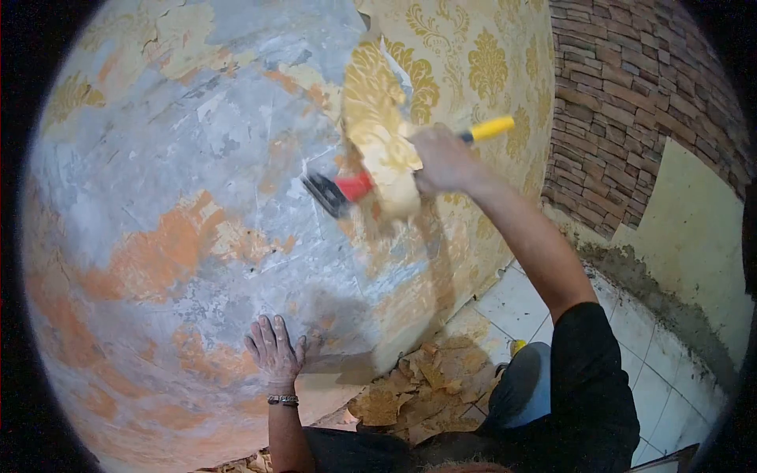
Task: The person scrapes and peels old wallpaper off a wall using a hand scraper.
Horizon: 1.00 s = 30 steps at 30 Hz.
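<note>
My right hand point(445, 160), slightly blurred, is closed around the handle of a scraper point(352, 187) with a black head, a red neck and a yellow handle end. The scraper head is close to the stripped wall; whether it touches cannot be made out. A loose, curling strip of gold-patterned wallpaper point(378, 118) hangs over the middle of the scraper and reaches my right fingers. Lower down, my left hand point(275, 352) lies flat on the bare wall point(229, 158) with fingers stretched upward, holding nothing. A bracelet sits on its wrist.
Patterned wallpaper point(489, 63) still covers the wall's right part. Beyond the corner is a wall with brick-pattern covering point(623, 94) and a pale torn patch point(690, 205). Wallpaper scraps point(430, 382) lie heaped on the white tiled floor point(512, 303), beside my bent knee.
</note>
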Tool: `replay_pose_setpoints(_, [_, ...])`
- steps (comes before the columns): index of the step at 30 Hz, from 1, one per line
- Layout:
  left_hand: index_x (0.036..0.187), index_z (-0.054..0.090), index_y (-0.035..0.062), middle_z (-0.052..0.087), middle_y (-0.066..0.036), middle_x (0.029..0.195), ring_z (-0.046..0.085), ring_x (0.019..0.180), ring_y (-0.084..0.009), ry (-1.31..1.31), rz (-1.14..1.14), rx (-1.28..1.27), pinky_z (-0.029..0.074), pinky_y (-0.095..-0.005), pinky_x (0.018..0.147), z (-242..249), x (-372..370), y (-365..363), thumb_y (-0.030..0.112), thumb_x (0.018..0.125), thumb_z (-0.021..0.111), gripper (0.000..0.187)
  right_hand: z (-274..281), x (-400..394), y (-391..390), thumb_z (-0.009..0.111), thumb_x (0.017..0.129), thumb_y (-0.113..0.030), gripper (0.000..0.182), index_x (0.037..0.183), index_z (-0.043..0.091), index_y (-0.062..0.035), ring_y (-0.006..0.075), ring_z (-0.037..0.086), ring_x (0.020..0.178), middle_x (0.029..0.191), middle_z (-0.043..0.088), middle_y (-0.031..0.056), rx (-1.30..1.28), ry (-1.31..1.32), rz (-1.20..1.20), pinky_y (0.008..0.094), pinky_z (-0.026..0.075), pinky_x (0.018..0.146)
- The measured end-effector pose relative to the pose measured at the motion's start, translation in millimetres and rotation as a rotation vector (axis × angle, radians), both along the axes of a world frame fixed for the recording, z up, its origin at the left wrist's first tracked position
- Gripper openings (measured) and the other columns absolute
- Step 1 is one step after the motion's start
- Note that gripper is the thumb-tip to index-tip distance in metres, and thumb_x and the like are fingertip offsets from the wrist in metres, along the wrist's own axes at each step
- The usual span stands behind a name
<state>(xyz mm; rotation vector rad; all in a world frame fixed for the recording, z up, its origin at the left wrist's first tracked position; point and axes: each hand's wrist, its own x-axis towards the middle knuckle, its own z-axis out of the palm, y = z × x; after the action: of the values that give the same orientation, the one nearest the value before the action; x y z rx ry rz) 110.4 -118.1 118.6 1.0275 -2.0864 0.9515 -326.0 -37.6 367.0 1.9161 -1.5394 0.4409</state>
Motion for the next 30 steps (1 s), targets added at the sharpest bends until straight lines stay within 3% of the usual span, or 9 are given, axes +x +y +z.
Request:
replay_pose_setpoints(3, [0.144, 0.037, 0.0118, 0.027, -0.016, 0.152, 0.020, 0.142, -0.0373, 0.025, -0.047, -0.016, 0.009, -0.0580, 0.114, 0, -3, 0, 0.047, 0.085, 0.059, 0.072, -64, -36, 17, 0.053, 0.087, -0.038, 0.029, 0.094, 0.063, -0.0116, 0.0334, 0.064, 0.077, 0.083, 0.066, 0.0139, 0.062, -0.074, 0.026, 0.0435, 0.050, 0.067])
replay_pose_setpoints(6, [0.143, 0.038, 0.0115, 0.026, -0.016, 0.152, 0.020, 0.142, -0.0375, 0.027, -0.026, 0.002, 0.009, -0.0579, 0.114, 3, -1, 3, 0.046, 0.084, 0.060, 0.072, -79, -49, 62, 0.053, 0.089, -0.040, 0.031, 0.094, 0.063, -0.0108, 0.0341, 0.063, 0.081, 0.088, 0.066, 0.0145, 0.079, -0.467, 0.017, 0.0430, 0.049, 0.068])
replay_pose_setpoints(9, [0.143, 0.038, 0.0112, 0.026, -0.016, 0.153, 0.019, 0.142, -0.0379, 0.017, -0.048, 0.026, 0.009, -0.0588, 0.113, 5, -1, 4, 0.045, 0.085, 0.061, 0.071, -99, -107, 85, 0.054, 0.091, -0.042, 0.034, 0.094, 0.062, -0.0090, 0.0327, 0.062, 0.075, 0.083, 0.064, 0.0147, 0.073, -0.353, -0.207, 0.0420, 0.047, 0.066])
replay_pose_setpoints(12, [0.143, 0.038, 0.0114, 0.026, -0.016, 0.153, 0.019, 0.142, -0.0382, 0.044, -0.061, 0.010, 0.008, -0.0599, 0.113, 3, -4, 2, 0.044, 0.084, 0.062, 0.072, -93, -130, 93, 0.057, 0.091, -0.041, 0.035, 0.092, 0.062, -0.0066, 0.0244, 0.059, 0.069, 0.074, 0.061, 0.0104, 0.023, -0.678, -0.248, 0.0376, 0.045, 0.063])
replay_pose_setpoints(15, [0.144, 0.033, 0.0059, 0.026, -0.025, 0.150, 0.024, 0.139, -0.0440, 0.005, -0.030, 0.019, 0.011, -0.0610, 0.112, 6, -8, 6, 0.041, 0.088, 0.057, 0.071, -88, -114, 75, 0.063, 0.086, -0.045, 0.043, 0.089, 0.062, -0.0020, 0.0134, 0.053, 0.069, 0.070, 0.057, 0.0015, -0.297, -1.207, -0.072, 0.0317, 0.043, 0.064])
replay_pose_setpoints(21, [0.142, 0.034, 0.0031, 0.031, -0.028, 0.146, 0.029, 0.135, -0.0458, 0.101, -0.269, 0.216, 0.019, -0.0589, 0.110, 42, -61, 39, 0.031, 0.089, 0.058, 0.064, -113, -39, -14, 0.071, 0.079, -0.045, 0.052, 0.108, 0.059, -0.0029, 0.0203, 0.061, 0.084, 0.090, 0.065, 0.0105, -0.346, -1.342, 0.136, 0.0352, 0.047, 0.076])
replay_pose_setpoints(23, [0.142, 0.033, 0.0015, 0.031, -0.028, 0.146, 0.030, 0.135, -0.0447, 0.200, -0.445, 0.244, 0.021, -0.0559, 0.110, 62, -95, 51, 0.030, 0.089, 0.057, 0.065, -120, 7, -18, 0.067, 0.086, -0.031, 0.040, 0.112, 0.054, -0.0036, 0.0113, 0.055, 0.072, 0.078, 0.057, 0.0012, -0.432, -1.235, 0.127, 0.0283, 0.046, 0.065])
replay_pose_setpoints(27, [0.144, 0.030, -0.0011, 0.038, -0.027, 0.142, 0.036, 0.133, -0.0414, 0.429, -0.744, 0.469, 0.028, -0.0484, 0.110, 96, -146, 63, 0.019, 0.090, 0.056, 0.063, -139, 27, -16, 0.065, 0.087, -0.030, 0.037, 0.112, 0.054, -0.0049, 0.0118, 0.054, 0.061, 0.080, 0.060, 0.0035, -0.403, -1.374, 0.351, 0.0266, 0.044, 0.056])
replay_pose_setpoints(30, [0.145, 0.027, -0.0026, 0.038, -0.026, 0.142, 0.037, 0.133, -0.0377, 0.605, -0.911, 0.747, 0.033, -0.0425, 0.108, 124, -179, 64, 0.016, 0.092, 0.054, 0.063, -128, 24, 3, 0.063, 0.088, -0.027, 0.034, 0.114, 0.054, -0.0063, 0.0096, 0.049, 0.049, 0.082, 0.061, 0.0034, -0.084, -1.939, 0.763, 0.0234, 0.038, 0.045])
